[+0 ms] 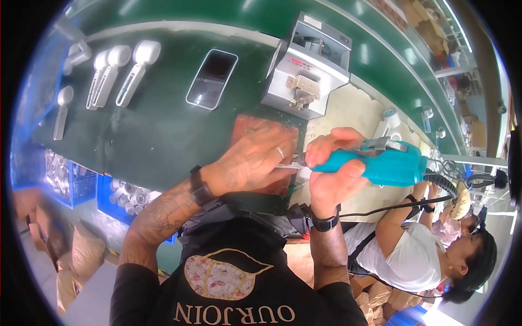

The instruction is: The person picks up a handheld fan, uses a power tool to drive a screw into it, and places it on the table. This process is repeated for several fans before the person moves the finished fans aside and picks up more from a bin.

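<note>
My right hand (pixel 338 182) is wrapped round the front of a teal electric screwdriver (pixel 396 167), which lies sideways with its nose pointing left. A grey clip sits on its body, and a cable runs from its rear end. My left hand (pixel 253 163), with a ring on one finger, is bent over a reddish-brown mat (pixel 247 126). Its fingers press on a small white piece (pixel 291 165), mostly hidden beneath them. The screwdriver's nose meets this piece at my left fingertips; whether the bit touches it I cannot tell.
White round-headed handles (pixel 130 76) lie at the left of the dark green table, near a phone (pixel 213 79). A grey metal machine (pixel 310 65) stands behind the mat. Blue crates (pixel 109 195) of white parts sit below left. A co-worker (pixel 413 255) is at the right.
</note>
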The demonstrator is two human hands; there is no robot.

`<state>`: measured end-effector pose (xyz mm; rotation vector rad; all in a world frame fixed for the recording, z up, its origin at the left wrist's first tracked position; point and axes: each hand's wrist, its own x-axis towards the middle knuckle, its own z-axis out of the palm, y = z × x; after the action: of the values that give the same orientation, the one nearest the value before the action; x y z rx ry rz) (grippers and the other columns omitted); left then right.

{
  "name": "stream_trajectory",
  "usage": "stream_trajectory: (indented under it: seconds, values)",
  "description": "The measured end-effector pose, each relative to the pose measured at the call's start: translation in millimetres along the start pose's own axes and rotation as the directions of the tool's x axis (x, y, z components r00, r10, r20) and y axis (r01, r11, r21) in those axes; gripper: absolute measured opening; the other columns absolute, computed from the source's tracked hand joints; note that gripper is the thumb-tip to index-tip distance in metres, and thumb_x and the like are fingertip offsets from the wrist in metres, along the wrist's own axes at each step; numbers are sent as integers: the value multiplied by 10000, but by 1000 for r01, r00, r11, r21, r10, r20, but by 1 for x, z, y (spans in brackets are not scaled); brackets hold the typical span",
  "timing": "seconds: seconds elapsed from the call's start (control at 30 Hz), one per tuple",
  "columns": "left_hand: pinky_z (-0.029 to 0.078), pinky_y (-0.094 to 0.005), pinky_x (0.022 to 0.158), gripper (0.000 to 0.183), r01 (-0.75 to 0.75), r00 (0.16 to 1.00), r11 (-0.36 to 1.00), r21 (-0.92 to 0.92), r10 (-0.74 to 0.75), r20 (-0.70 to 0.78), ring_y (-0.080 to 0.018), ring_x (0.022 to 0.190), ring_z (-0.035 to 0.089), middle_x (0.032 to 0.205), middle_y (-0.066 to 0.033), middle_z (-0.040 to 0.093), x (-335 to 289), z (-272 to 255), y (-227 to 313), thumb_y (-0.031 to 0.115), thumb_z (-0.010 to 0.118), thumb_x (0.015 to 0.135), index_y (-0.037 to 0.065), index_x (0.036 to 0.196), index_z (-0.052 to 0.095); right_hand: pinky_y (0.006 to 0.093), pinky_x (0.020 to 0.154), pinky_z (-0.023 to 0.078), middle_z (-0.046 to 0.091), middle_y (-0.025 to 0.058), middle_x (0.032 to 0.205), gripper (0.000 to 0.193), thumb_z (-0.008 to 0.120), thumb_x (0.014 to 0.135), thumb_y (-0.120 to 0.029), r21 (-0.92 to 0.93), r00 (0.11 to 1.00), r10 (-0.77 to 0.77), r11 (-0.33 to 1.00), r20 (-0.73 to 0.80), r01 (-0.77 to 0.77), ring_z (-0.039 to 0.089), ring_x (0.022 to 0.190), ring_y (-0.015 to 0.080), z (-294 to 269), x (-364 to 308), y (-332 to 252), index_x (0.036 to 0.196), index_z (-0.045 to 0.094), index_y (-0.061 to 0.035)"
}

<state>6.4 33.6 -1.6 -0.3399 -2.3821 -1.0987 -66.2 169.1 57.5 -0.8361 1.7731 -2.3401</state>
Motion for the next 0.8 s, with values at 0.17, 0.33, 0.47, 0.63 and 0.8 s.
stream_trajectory:
  seconds: [0.17, 0.33, 0.47, 0.63, 0.8]
  values:
    - [490, -445, 948, 337, 6, 992, 996, -87, 5, 125, -378, 1116, 575, 1196, -195, 595, -2, -3, -7, 198, 778, 778, 8, 983, 590, 321, 512, 419, 489, 47, 631, 779, 571, 889, -705, 21, 1000, 1, 1000, 28, -1, 496, 539, 169, -5, 0, 2, 1119, 509, 37]
    - [481, -455, 968, 358, 165, 970, 983, -83, -147, 195, -389, 1147, 568, 1211, -192, 598, 1, -3, 2, 201, 768, 798, -4, 1042, 603, 319, 525, 425, 487, 47, 639, 794, 550, 894, -716, 2, 1000, -2, 1000, 29, 2, 494, 546, 167, -7, 0, 2, 1137, 503, 38]
    - [462, -478, 961, 360, 102, 990, 992, -77, -93, 104, -388, 1104, 567, 1227, -184, 599, -2, 3, -4, 223, 748, 820, 2, 1077, 627, 321, 541, 419, 488, 51, 658, 810, 527, 901, -723, 16, 1000, 22, 1000, -5, -22, 498, 570, 166, -7, 5, -2, 1168, 523, 42]
    - [466, -466, 915, 354, 132, 985, 988, -79, -122, 123, -372, 1028, 559, 1177, -153, 602, 7, -8, -13, 281, 745, 833, 15, 1043, 643, 311, 551, 419, 519, 68, 695, 693, 489, 985, -614, 50, 990, -140, 989, 15, 139, 502, 586, 176, -2, 42, -3, 1179, 542, 49]
    - [476, -442, 878, 390, -17, 988, 990, 142, -5, 154, -344, 987, 545, 1008, -131, 564, 12, -13, -8, 354, 727, 849, 21, 1024, 625, 291, 602, 458, 593, 76, 724, 538, 458, 1053, -461, -165, 989, -146, 976, -7, 142, 572, 644, 166, 9, 78, 11, 1148, 554, 60]
